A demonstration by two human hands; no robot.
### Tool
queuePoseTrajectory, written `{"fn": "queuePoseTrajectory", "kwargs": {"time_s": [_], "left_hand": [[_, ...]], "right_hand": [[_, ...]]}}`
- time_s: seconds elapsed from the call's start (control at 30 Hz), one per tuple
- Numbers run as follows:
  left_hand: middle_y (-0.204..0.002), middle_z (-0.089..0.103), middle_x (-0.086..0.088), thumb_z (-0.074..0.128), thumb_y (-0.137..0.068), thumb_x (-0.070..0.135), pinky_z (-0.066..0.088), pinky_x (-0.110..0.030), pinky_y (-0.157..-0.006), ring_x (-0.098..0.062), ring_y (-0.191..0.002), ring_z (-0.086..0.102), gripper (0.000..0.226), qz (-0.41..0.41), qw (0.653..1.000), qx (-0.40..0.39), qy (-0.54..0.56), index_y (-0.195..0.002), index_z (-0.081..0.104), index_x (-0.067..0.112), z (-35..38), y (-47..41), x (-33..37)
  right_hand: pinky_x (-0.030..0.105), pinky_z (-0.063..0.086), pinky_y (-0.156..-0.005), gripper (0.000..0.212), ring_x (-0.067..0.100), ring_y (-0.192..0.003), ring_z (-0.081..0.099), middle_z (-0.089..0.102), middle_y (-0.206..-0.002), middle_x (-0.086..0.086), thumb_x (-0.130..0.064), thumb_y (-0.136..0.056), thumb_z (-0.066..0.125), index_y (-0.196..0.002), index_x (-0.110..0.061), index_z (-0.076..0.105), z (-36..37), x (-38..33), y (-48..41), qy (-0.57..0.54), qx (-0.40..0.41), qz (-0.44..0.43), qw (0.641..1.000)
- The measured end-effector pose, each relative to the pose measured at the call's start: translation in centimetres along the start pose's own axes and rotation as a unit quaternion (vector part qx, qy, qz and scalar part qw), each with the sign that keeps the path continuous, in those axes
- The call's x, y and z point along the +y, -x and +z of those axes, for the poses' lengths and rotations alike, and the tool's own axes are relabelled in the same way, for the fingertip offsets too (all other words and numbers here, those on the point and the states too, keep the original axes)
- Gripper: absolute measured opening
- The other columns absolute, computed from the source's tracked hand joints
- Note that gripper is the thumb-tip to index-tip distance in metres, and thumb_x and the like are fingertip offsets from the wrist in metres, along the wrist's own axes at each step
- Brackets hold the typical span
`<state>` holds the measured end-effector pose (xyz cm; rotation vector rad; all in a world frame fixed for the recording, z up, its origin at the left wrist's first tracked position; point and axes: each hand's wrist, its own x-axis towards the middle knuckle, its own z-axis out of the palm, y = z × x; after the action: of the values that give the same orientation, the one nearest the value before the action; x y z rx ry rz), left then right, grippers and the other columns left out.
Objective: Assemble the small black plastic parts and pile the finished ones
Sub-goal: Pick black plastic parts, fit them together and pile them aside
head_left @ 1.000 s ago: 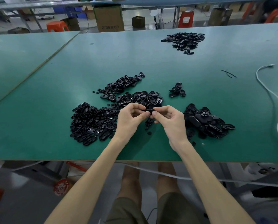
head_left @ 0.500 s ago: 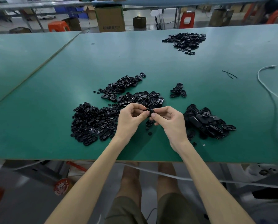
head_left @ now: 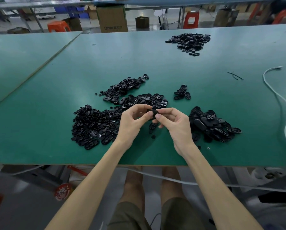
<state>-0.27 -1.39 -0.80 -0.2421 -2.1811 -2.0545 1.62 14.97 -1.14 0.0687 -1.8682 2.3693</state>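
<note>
1. Head view, the part: a small black oval part point(head_left: 153, 111) is held up above the counter point(head_left: 39, 146), between the two hands and just over the near rim of the middle heap point(head_left: 139, 98). Its long axis runs roughly left to right, from one hand to the other.
2. Head view, the hands: the left hand point(head_left: 132, 123) pinches the part's left end with curled thumb and fingers. The right hand point(head_left: 177, 125) pinches the right end the same way, thumb tip on top. Both touch the part, so neither is nearer. Whether a second piece sits between the fingers is hidden.
3. Head view, around the part: a broad heap of small pieces point(head_left: 92, 125) lies to its left. A heap of larger ovals point(head_left: 212, 123) lies to its right, beside the right hand. A little cluster point(head_left: 182, 92) lies beyond it to the right, and another heap point(head_left: 188, 41) sits far beyond it.
4. Judgement: the fitting step seems under way. The move ahead likely turns on squeezing along that left-to-right axis. The right hand is better placed to drop the finished piece on the heap to the right, though which heap holds finished ones cannot be told.
</note>
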Motion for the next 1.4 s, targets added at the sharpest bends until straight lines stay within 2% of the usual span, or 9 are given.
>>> {"fn": "queuePoseTrajectory", "kwargs": {"time_s": [0.1,0.23,0.4,0.5,0.63,0.77,0.9,1.1,1.4], "left_hand": [[-0.093,0.078,0.000,0.078,-0.090,0.013,0.051,-0.014,-0.069,-0.009,-0.083,0.074,0.015,0.006,1.000,-0.004,0.012,-0.105,0.075,0.013,0.11,0.08,0.12],[-0.095,0.077,-0.002,0.081,-0.088,0.016,0.053,-0.017,-0.071,-0.008,-0.087,0.071,0.020,-0.005,0.999,0.024,0.037,-0.106,0.075,0.015,-0.02,0.02,0.02],[-0.087,0.074,0.005,0.083,-0.086,0.019,0.052,-0.019,-0.068,-0.006,-0.083,0.067,0.023,-0.028,0.997,0.033,0.070,-0.107,0.074,0.013,-0.19,-0.07,0.09],[-0.087,0.076,0.005,0.082,-0.087,0.018,0.051,-0.016,-0.068,-0.003,-0.081,0.068,0.019,-0.025,0.997,0.024,0.066,-0.104,0.077,0.014,-0.09,-0.03,0.23],[-0.092,0.077,0.001,0.080,-0.088,0.016,0.055,-0.020,-0.073,-0.006,-0.086,0.070,0.016,-0.011,0.998,0.021,0.062,-0.103,0.079,0.019,-0.11,0.08,0.28],[-0.093,0.078,0.000,0.079,-0.089,0.014,0.056,-0.021,-0.075,-0.009,-0.087,0.071,0.016,0.002,0.998,0.007,0.058,-0.102,0.080,0.023,-0.08,0.12,0.38],[-0.096,0.079,-0.004,0.077,-0.091,0.012,0.057,-0.023,-0.073,-0.018,-0.085,0.076,0.016,0.007,0.998,-0.024,0.060,-0.106,0.079,0.015,0.02,0.21,0.36],[-0.092,0.079,-0.006,0.075,-0.092,0.011,0.053,-0.023,-0.064,-0.015,-0.078,0.073,0.018,0.006,0.998,-0.054,0.034,-0.110,0.078,0.009,0.11,0.27,0.34],[-0.089,0.079,-0.004,0.070,-0.094,0.002,0.054,-0.023,-0.071,-0.014,-0.079,0.072,0.024,0.009,0.997,-0.081,0.011,-0.117,0.076,0.008,0.19,0.22,0.28]], "right_hand": [[0.022,0.056,-0.067,0.013,0.023,-0.085,0.078,0.080,-0.090,0.009,-0.002,-0.091,0.076,-0.103,-0.006,0.073,-0.01,0.08,-0.09,0.011,0.002,-0.003,1.000],[0.023,0.058,-0.070,0.010,0.016,-0.090,0.076,0.080,-0.094,0.002,-0.005,-0.092,0.077,-0.098,-0.013,0.075,0.05,0.30,-0.08,0.051,-0.001,-0.010,0.999],[0.032,0.059,-0.076,0.007,0.009,-0.079,0.070,0.077,-0.085,-0.003,-0.014,-0.090,0.080,-0.089,-0.021,0.078,-0.02,0.56,-0.17,0.138,-0.023,-0.008,0.990],[0.030,0.056,-0.075,0.007,0.008,-0.076,0.069,0.077,-0.082,-0.005,-0.015,-0.089,0.081,-0.089,-0.021,0.078,0.15,0.53,-0.14,0.149,-0.032,-0.009,0.988],[0.024,0.055,-0.067,0.010,0.015,-0.084,0.074,0.078,-0.091,-0.002,-0.016,-0.092,0.078,-0.100,-0.020,0.075,0.16,0.32,-0.10,0.120,-0.019,-0.019,0.992],[0.025,0.053,-0.063,0.015,0.014,-0.079,0.072,0.078,-0.091,0.000,-0.017,-0.094,0.075,-0.109,-0.018,0.070,0.19,0.25,-0.14,0.081,0.007,-0.020,0.996],[0.023,0.052,-0.061,0.014,0.014,-0.079,0.072,0.078,-0.090,-0.001,-0.019,-0.096,0.074,-0.109,-0.019,0.070,0.14,0.35,-0.17,0.078,0.014,-0.022,0.997],[0.021,0.049,-0.058,0.011,0.011,-0.072,0.070,0.077,-0.087,0.000,-0.013,-0.096,0.073,-0.106,-0.016,0.072,0.00,0.40,-0.13,0.072,0.017,-0.020,0.997],[0.021,0.049,-0.058,0.013,0.010,-0.070,0.068,0.077,-0.087,0.000,-0.007,-0.093,0.075,-0.105,-0.012,0.072,-0.02,0.51,-0.31,0.050,0.043,-0.016,0.998]]}}
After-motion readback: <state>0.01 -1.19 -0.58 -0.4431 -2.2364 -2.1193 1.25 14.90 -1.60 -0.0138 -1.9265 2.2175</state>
